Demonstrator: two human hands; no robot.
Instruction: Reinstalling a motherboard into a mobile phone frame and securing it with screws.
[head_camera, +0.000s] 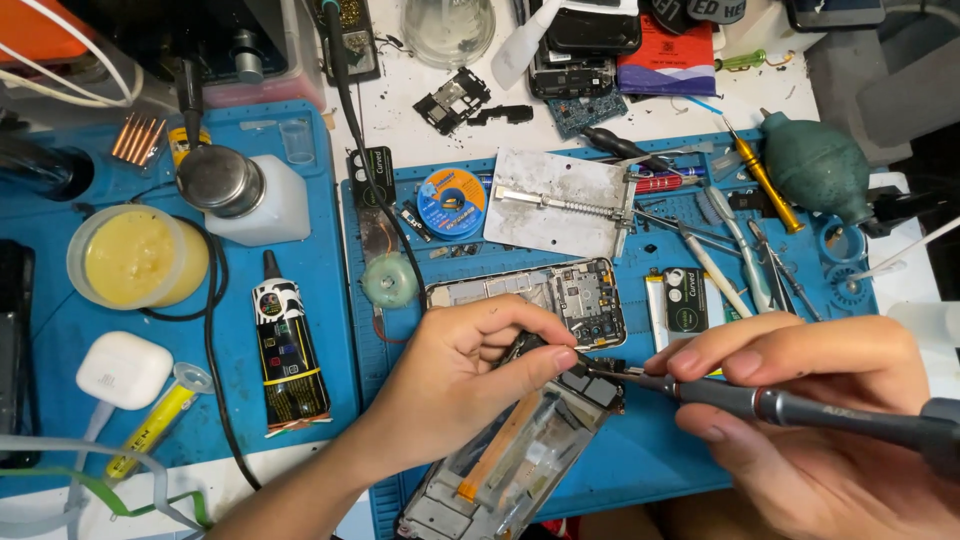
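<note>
Overhead view of a cluttered repair bench covered by a blue work mat (640, 455). The person's left hand (455, 375) curls over the top end of an opened phone frame (510, 460), which lies slanted on the mat near the bottom centre, thumb and fingertips pinching a small dark part at its upper edge. The right hand (800, 400) is closed around a grey electric screwdriver (790, 405), its tip touching that same spot. Just above lies a second opened phone (550, 295). A black glue tube (288, 350) and a jar of yellow paste (135, 258) sit to the left
</note>
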